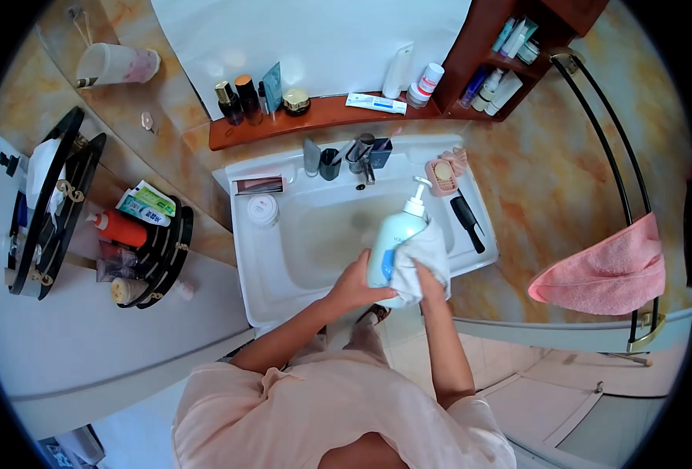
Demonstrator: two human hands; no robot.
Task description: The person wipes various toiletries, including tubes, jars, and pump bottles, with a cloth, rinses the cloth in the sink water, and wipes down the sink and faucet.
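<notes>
A pale mint pump bottle point(387, 237) with a white pump head is held tilted over the front of the white sink point(256, 273). My left hand point(357, 283) is closed around its lower left side. In my right hand point(430, 283) is a white cloth point(426, 254), pressed against the bottle's right side. The cloth covers part of the bottle and some of the right fingers. Behind the bottle stands the faucet point(359, 155) at the sink's back rim.
On the sink's rim are a round white jar point(262, 210), a soap dish point(443, 177) and a black comb point(467, 223). A wooden shelf point(322, 114) holds several cosmetics. A pink towel point(607, 270) hangs at right. Corner racks point(162, 262) stand at left.
</notes>
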